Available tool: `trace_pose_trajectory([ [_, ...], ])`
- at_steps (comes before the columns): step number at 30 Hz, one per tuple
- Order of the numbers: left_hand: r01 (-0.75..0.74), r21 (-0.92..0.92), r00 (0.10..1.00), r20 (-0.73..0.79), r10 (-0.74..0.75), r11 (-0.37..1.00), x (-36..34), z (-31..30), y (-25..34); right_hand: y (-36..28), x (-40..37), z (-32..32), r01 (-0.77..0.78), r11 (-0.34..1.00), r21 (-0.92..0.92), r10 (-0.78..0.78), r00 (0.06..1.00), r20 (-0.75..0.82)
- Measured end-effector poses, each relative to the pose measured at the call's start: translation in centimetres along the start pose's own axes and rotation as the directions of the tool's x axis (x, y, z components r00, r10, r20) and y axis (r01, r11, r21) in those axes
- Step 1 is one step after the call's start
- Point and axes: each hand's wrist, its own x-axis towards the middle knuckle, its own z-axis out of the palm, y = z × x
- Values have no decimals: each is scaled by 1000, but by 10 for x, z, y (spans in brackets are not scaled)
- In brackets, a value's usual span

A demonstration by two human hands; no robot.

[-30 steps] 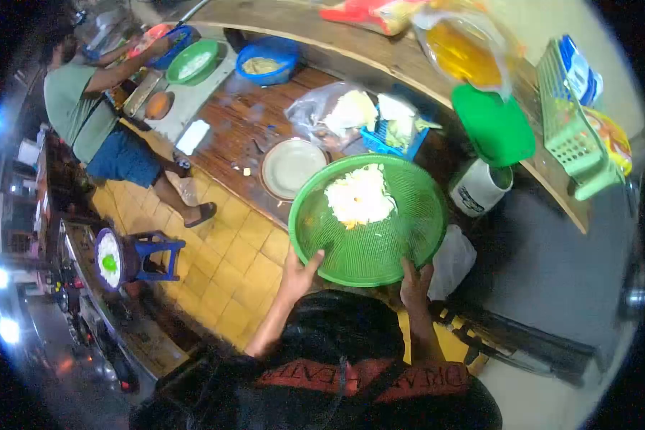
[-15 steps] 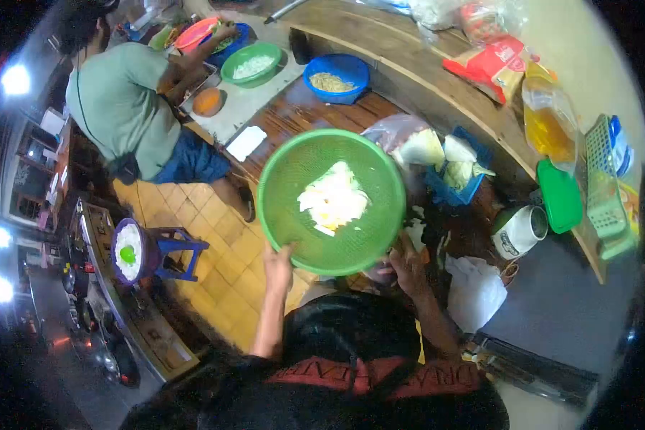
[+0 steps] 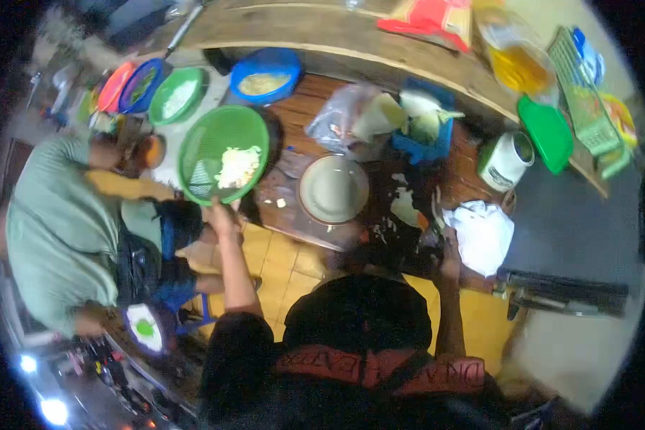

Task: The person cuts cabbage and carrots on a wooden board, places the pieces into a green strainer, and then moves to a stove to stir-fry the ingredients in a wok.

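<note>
My left hand (image 3: 223,218) grips the near rim of a green plastic colander (image 3: 199,147), held out to the left above the table's edge. Pale chopped pieces (image 3: 238,168) lie heaped in the colander's right side. A cream plate (image 3: 333,190) with a brown rim rests on the table between my hands. At the right, my right hand (image 3: 448,258) is beside a crumpled white cloth or bag (image 3: 482,236). Its fingers are blurred and dark, so I cannot make out whether they hold anything. Peelings and scraps (image 3: 405,208) are scattered on the table left of that hand.
Along the back stand a blue basin (image 3: 265,75) and a green basin (image 3: 176,96). A clear plastic bag (image 3: 337,118), a blue basket (image 3: 424,132) of vegetables and a white container (image 3: 507,161) line the right. A co-worker (image 3: 64,229) bends at the left.
The colander has swung left, now in my left hand alone, uncovering the plate. My right hand has let go and moved right, near the white cloth or bag. The co-worker has bent lower.
</note>
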Motion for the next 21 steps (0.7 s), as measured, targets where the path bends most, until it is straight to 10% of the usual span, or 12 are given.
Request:
trace_pose_trajectory([
  [3, 178, 174, 983, 12, -183, 969, -4, 13, 12, 39, -12, 30, 47, 965, -259, -58, 998, -33],
  [5, -214, 484, 912, -213, 351, 849, -21, 42, 10, 48, -11, 47, 119, 888, -445, -120, 992, 27],
  [6, -175, 761, 838, -218, 500, 625, 1, 22, -18, 42, -3, 39, 21, 944, -330, 6, 997, 81],
  [7, -468, 780, 613, -54, 789, 417, -2, 28, -33, 41, 4, 40, 12, 946, -325, 9, 998, 62],
  [8, -575, 474, 748, -26, 663, 667, -85, 107, 8, 41, 5, 40, -80, 942, -326, 107, 992, 63],
  [9, -578, 728, 692, 200, 693, 367, -83, 111, -8, 42, 4, 39, -167, 929, -330, 202, 976, 75],
  [11, -726, 580, 652, 413, 636, 368, -116, 166, -19, 25, 13, 15, -217, 934, -285, 257, 960, 110],
  [12, -777, 614, 559, 576, 597, 136, -118, 184, -27, 6, 21, -5, -267, 933, -240, 306, 941, 145],
  [14, -709, 469, 665, 694, 276, 527, -122, 234, -48, -18, 28, -28, -324, 927, -190, 358, 915, 185],
  [16, -896, 267, 394, 846, 360, 354, -109, 277, -76, -33, 30, -43, -301, 953, -47, 304, 945, 121],
  [21, -924, 329, 356, 926, 124, 193, -41, 331, -138, 67, -29, 12, -282, 948, 147, 284, 959, 8],
])
